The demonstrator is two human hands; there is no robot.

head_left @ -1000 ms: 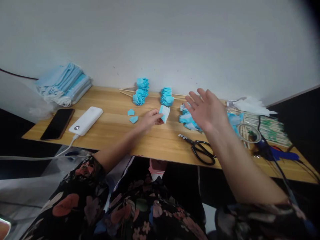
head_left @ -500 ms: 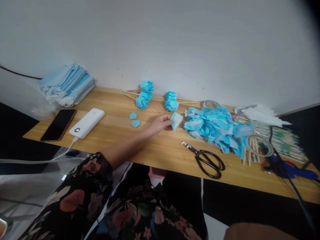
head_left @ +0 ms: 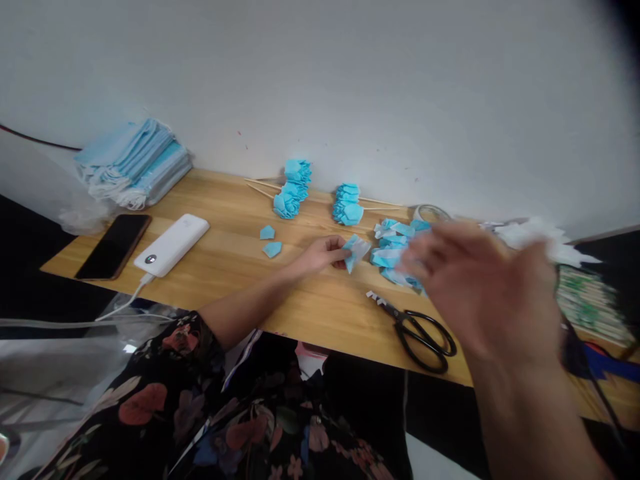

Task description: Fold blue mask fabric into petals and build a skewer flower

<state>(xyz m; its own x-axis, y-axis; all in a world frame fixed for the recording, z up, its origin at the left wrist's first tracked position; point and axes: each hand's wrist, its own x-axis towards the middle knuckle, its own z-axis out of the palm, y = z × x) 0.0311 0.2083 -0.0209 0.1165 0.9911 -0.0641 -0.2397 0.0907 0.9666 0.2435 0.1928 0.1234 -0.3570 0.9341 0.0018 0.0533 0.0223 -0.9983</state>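
Between the thumb and fingers of my left hand (head_left: 324, 255) is a small piece of blue and white mask fabric (head_left: 357, 251), held above the table. My right hand (head_left: 493, 287) is raised close to the camera, blurred, with its thumb apart from the stretched fingers and nothing seen in it. Behind it lies a pile of blue fabric pieces (head_left: 390, 259), now partly covered. Two blue cut petals (head_left: 272, 249) rest left of my left hand. Black-handled scissors (head_left: 425, 339) lie below the pile, with white bits on the blade tips.
Blue fabric flowers on sticks (head_left: 291, 197) and more such flowers (head_left: 347, 205) lie along the wall. At the left are stacked face masks (head_left: 137, 163), a phone (head_left: 114, 247) and a white power bank (head_left: 173, 245) with a cable. A tape roll (head_left: 430, 213) sits behind the pile.
My right hand has come up from the lower right edge and now hides much of the blue pile. My left hand keeps hold of the fabric piece, almost in place.
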